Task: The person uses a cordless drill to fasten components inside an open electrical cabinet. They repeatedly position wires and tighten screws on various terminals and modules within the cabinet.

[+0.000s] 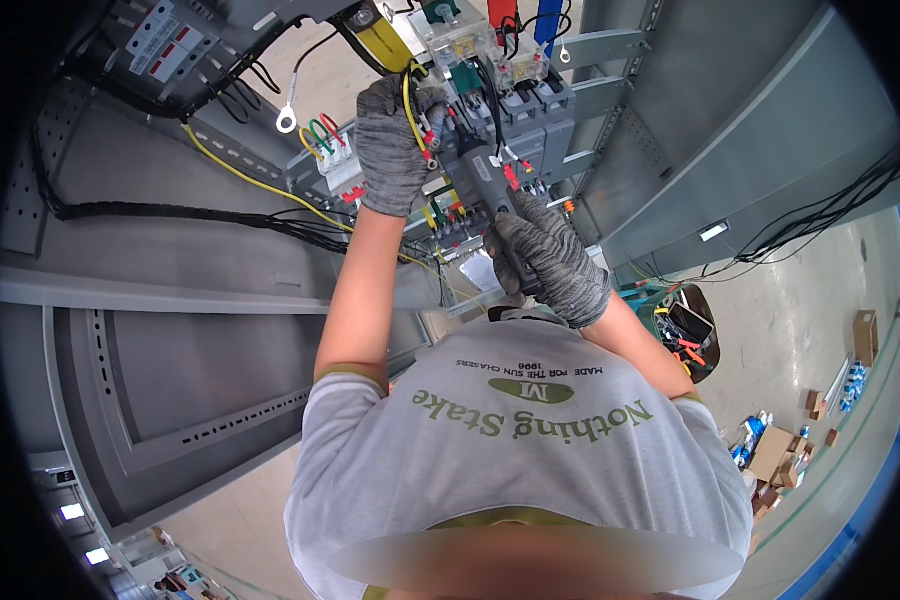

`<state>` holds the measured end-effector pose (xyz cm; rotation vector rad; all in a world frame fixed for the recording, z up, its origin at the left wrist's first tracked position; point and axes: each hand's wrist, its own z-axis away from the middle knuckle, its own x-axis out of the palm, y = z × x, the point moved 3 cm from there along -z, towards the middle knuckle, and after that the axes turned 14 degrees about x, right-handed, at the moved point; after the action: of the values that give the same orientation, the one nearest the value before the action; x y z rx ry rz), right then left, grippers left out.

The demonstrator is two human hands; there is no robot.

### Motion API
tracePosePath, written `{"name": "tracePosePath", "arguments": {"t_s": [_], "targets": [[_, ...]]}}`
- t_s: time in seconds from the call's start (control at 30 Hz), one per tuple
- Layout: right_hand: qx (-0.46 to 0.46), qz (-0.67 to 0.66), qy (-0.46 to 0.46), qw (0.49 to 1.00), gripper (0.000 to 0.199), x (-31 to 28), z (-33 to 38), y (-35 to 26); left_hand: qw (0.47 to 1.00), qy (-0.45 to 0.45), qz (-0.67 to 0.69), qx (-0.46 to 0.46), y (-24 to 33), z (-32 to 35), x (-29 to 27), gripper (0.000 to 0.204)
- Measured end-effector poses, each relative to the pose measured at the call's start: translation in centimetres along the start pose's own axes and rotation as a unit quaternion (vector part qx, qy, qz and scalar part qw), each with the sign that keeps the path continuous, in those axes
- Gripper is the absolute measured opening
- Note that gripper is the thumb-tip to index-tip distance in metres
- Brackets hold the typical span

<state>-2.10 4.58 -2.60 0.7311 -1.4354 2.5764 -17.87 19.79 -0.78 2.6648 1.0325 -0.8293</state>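
"Where is the long, cylindrical dark-grey power tool held?"
"Far centre, gripped by the grey-gloved right hand."
"The grey-gloved left hand?"
"Placed left of it; its pinch cannot be told."

The left hand and right hand are gloved in streaked grey, the tool dark grey, the wire yellow, the shirt green-printed pale grey.

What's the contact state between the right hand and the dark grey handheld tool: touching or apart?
Touching. The head view shows the gloved right hand wrapped around the dark grey handheld tool.
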Motion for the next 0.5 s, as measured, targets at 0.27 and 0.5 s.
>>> {"name": "tracePosePath", "arguments": {"t_s": [0.27,0.5], "targets": [[-0.001,-0.188,-0.110,0.976,0.033,0.0,-0.1,0.1,0.999,-0.017,-0.032,0.033,0.4,-0.4,-0.2,0.025],[-0.019,-0.139,-0.113,0.984,0.040,0.3,-0.3,0.5,0.999,-0.026,-0.019,0.018,-0.1,-0.1,-0.2,0.024]]}}
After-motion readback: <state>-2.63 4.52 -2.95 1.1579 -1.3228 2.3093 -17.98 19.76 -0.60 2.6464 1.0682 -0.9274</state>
